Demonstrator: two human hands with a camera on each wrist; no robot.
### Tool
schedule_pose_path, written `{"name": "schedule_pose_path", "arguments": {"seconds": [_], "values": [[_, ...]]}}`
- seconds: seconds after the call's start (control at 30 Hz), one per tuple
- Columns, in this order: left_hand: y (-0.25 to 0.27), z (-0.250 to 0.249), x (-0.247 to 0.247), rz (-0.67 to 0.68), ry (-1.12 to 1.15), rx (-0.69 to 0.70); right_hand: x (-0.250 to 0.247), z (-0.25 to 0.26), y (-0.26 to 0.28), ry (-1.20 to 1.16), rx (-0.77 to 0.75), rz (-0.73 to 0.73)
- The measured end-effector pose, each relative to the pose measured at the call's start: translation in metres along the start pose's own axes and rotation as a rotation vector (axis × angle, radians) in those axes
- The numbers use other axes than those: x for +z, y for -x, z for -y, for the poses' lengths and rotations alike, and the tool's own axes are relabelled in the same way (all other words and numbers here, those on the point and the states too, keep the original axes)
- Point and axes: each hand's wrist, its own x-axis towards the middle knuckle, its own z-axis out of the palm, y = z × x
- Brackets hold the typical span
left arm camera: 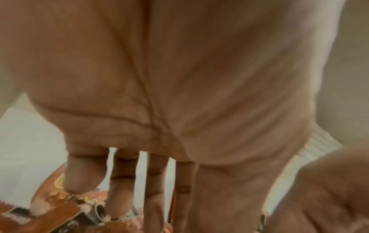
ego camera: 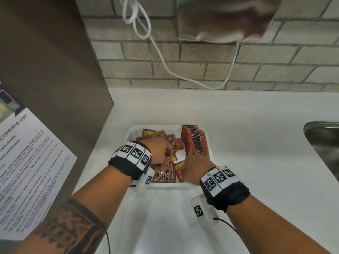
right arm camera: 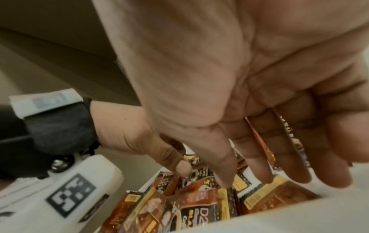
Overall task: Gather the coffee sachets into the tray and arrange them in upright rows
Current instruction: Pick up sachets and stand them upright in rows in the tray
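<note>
A white tray (ego camera: 170, 185) sits on the white counter. Along its right side stands an upright row of orange coffee sachets (ego camera: 194, 140). Loose sachets (ego camera: 165, 173) lie jumbled in its left and middle. My left hand (ego camera: 161, 149) reaches down into the loose pile, its fingers (left arm camera: 119, 197) straight and spread, with the tips on the sachets (left arm camera: 60, 209). My right hand (ego camera: 194, 167) hangs at the near end of the upright row, its fingers (right arm camera: 257, 165) pointing down over loose sachets (right arm camera: 199, 209). Sachet edges show through the gaps between those fingers. I see no sachet gripped by either hand.
A steel sink (ego camera: 322, 142) is set into the counter (ego camera: 247, 162) at the right. A brown panel (ego camera: 55, 70) with a printed notice (ego camera: 27, 162) stands at the left. A white cable (ego camera: 183, 74) hangs down the brick wall behind the tray.
</note>
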Motion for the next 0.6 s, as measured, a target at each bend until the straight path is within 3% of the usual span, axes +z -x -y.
{"name": "schedule_pose_path", "arguments": {"seconds": [0.23, 0.6], "values": [[0.0, -0.004, 0.005, 0.072, -0.137, 0.055, 0.005, 0.017, -0.014, 0.023, 0.101, -0.053], [0.004, 0.012, 0.005, 0.115, -0.036, 0.095, 0.012, 0.024, -0.027, -0.194, 0.125, -0.092]]}}
